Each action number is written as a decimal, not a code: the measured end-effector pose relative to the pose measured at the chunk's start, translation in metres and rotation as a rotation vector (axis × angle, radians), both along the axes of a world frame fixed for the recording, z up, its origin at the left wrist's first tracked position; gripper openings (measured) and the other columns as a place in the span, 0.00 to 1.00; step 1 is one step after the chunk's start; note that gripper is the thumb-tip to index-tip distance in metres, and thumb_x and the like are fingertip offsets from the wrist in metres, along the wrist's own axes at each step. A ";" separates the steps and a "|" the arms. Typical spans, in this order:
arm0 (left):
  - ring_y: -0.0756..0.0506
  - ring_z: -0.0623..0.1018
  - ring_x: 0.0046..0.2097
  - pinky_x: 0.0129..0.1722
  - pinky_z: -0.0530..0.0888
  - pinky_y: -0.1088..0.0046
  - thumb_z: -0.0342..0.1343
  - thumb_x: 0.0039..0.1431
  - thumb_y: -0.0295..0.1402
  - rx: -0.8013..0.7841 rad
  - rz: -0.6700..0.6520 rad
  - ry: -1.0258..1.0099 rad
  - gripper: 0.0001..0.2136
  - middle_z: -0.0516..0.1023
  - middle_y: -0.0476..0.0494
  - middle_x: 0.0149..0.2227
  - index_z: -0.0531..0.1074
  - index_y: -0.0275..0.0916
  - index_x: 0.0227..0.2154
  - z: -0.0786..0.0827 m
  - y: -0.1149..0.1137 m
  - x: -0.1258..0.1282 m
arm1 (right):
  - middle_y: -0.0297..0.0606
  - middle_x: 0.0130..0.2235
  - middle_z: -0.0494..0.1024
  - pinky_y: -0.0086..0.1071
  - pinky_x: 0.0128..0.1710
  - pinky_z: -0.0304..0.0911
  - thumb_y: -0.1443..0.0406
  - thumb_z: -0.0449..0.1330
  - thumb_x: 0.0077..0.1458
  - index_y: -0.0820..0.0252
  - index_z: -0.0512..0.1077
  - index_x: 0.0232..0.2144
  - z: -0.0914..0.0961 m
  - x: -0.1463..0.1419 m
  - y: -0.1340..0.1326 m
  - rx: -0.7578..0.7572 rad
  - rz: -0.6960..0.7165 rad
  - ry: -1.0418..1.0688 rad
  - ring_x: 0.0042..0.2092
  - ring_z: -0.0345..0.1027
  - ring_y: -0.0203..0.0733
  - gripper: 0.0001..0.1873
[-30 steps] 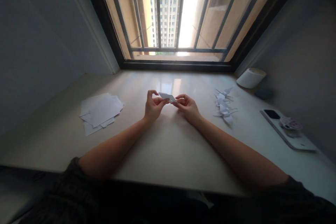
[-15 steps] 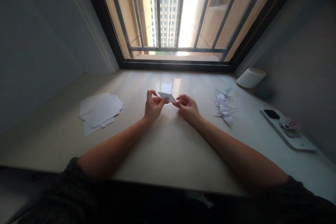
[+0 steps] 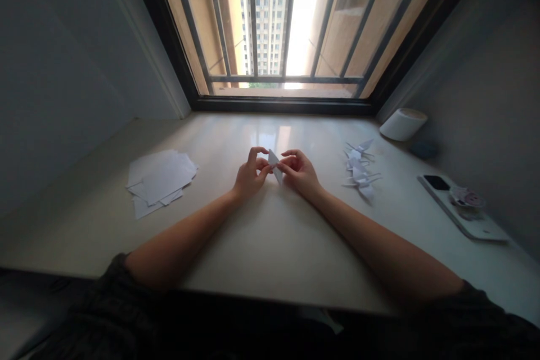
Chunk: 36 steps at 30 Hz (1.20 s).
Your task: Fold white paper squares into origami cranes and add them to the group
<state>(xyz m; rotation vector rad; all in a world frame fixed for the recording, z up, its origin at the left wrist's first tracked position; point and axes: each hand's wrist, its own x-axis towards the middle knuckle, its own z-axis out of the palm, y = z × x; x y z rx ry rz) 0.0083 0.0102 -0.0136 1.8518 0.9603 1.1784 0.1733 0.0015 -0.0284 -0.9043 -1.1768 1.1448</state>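
A small folded white paper piece stands on edge between my two hands over the middle of the pale table. My left hand pinches its left side with thumb and fingers closed. From the right, my right hand grips the same piece with its fingers curled. Both forearms rest on the table.
A loose pile of white paper sheets lies at the left. Several folded paper cranes sit at the right, beyond them a white roll. A phone with a small item on it lies at the far right. A barred window rises behind.
The paper piece has turned from lying flat and wide between my hands to standing nearly on edge. My hands have drawn closer together.
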 end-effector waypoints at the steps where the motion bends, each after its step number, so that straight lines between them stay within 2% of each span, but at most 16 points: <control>1: 0.48 0.79 0.33 0.34 0.70 0.75 0.56 0.58 0.37 0.029 0.010 0.021 0.14 0.78 0.51 0.30 0.59 0.43 0.44 0.000 -0.001 0.000 | 0.29 0.27 0.74 0.29 0.27 0.64 0.54 0.70 0.41 0.54 0.67 0.37 0.000 0.000 0.000 0.001 0.009 0.005 0.28 0.68 0.36 0.23; 5: 0.49 0.77 0.32 0.32 0.69 0.76 0.53 0.61 0.37 0.090 0.058 0.096 0.13 0.77 0.51 0.30 0.60 0.43 0.46 0.001 -0.002 -0.001 | 0.29 0.27 0.73 0.29 0.27 0.64 0.54 0.69 0.42 0.54 0.69 0.36 0.002 0.001 -0.002 0.045 0.057 -0.035 0.27 0.67 0.34 0.21; 10: 0.49 0.77 0.31 0.33 0.69 0.75 0.54 0.59 0.37 0.075 0.092 0.107 0.13 0.77 0.51 0.30 0.62 0.44 0.46 0.001 0.001 -0.002 | 0.35 0.29 0.76 0.31 0.28 0.63 0.51 0.67 0.45 0.57 0.75 0.32 0.005 -0.001 -0.007 0.050 0.136 -0.223 0.28 0.67 0.36 0.17; 13: 0.49 0.77 0.32 0.34 0.70 0.74 0.54 0.59 0.38 0.017 0.114 0.071 0.13 0.78 0.51 0.31 0.65 0.43 0.45 0.000 0.003 -0.003 | 0.38 0.33 0.78 0.33 0.31 0.64 0.53 0.67 0.45 0.56 0.78 0.32 0.006 -0.001 -0.006 0.073 0.100 -0.232 0.31 0.68 0.38 0.16; 16: 0.48 0.79 0.33 0.35 0.72 0.73 0.53 0.61 0.40 -0.049 0.113 0.014 0.13 0.79 0.49 0.32 0.67 0.43 0.47 -0.001 0.005 -0.003 | 0.38 0.38 0.78 0.35 0.35 0.65 0.53 0.66 0.46 0.55 0.79 0.36 0.006 0.001 -0.003 0.068 0.062 -0.170 0.33 0.69 0.38 0.16; 18: 0.48 0.80 0.35 0.38 0.73 0.72 0.52 0.62 0.40 -0.072 0.084 -0.012 0.15 0.79 0.48 0.34 0.68 0.43 0.49 -0.001 0.006 -0.003 | 0.38 0.37 0.78 0.36 0.36 0.65 0.54 0.67 0.45 0.54 0.78 0.39 0.007 0.003 -0.002 0.040 0.039 -0.126 0.33 0.69 0.38 0.18; 22: 0.46 0.80 0.39 0.39 0.74 0.72 0.56 0.59 0.40 -0.070 0.038 0.005 0.16 0.80 0.45 0.40 0.71 0.43 0.49 0.000 0.006 -0.003 | 0.33 0.27 0.76 0.31 0.27 0.61 0.55 0.68 0.43 0.55 0.76 0.43 0.007 0.005 -0.003 -0.026 0.035 -0.118 0.26 0.64 0.34 0.23; 26: 0.45 0.80 0.39 0.38 0.74 0.72 0.61 0.54 0.40 -0.058 0.022 -0.009 0.17 0.81 0.43 0.42 0.74 0.42 0.47 0.000 0.007 -0.003 | 0.31 0.26 0.75 0.28 0.21 0.57 0.55 0.69 0.43 0.55 0.75 0.44 0.006 0.004 -0.005 -0.043 0.056 -0.112 0.22 0.61 0.31 0.25; 28: 0.45 0.80 0.39 0.39 0.75 0.71 0.61 0.54 0.40 -0.070 0.013 -0.036 0.17 0.81 0.42 0.42 0.75 0.41 0.47 0.000 0.008 -0.003 | 0.31 0.26 0.76 0.29 0.24 0.62 0.55 0.70 0.42 0.55 0.75 0.43 0.005 0.003 -0.005 -0.027 0.059 -0.084 0.24 0.65 0.33 0.24; 31: 0.44 0.81 0.38 0.41 0.76 0.69 0.61 0.54 0.40 -0.094 0.002 -0.095 0.17 0.81 0.39 0.41 0.76 0.38 0.45 -0.001 0.009 -0.003 | 0.34 0.29 0.79 0.35 0.35 0.69 0.55 0.70 0.41 0.57 0.76 0.40 0.005 0.001 -0.004 -0.009 0.059 -0.026 0.32 0.73 0.39 0.22; 33: 0.45 0.81 0.38 0.42 0.76 0.67 0.61 0.54 0.41 -0.109 -0.004 -0.132 0.17 0.82 0.39 0.40 0.77 0.37 0.43 -0.002 0.009 -0.002 | 0.36 0.30 0.81 0.39 0.41 0.70 0.54 0.70 0.41 0.57 0.77 0.38 0.005 0.000 -0.003 -0.016 0.052 -0.005 0.34 0.75 0.41 0.22; 36: 0.46 0.81 0.36 0.42 0.76 0.67 0.63 0.52 0.41 -0.134 -0.011 -0.193 0.16 0.82 0.39 0.38 0.78 0.37 0.41 -0.002 0.009 -0.002 | 0.37 0.32 0.82 0.40 0.43 0.70 0.54 0.71 0.39 0.57 0.78 0.35 0.006 -0.001 -0.003 -0.022 0.028 0.011 0.34 0.75 0.40 0.20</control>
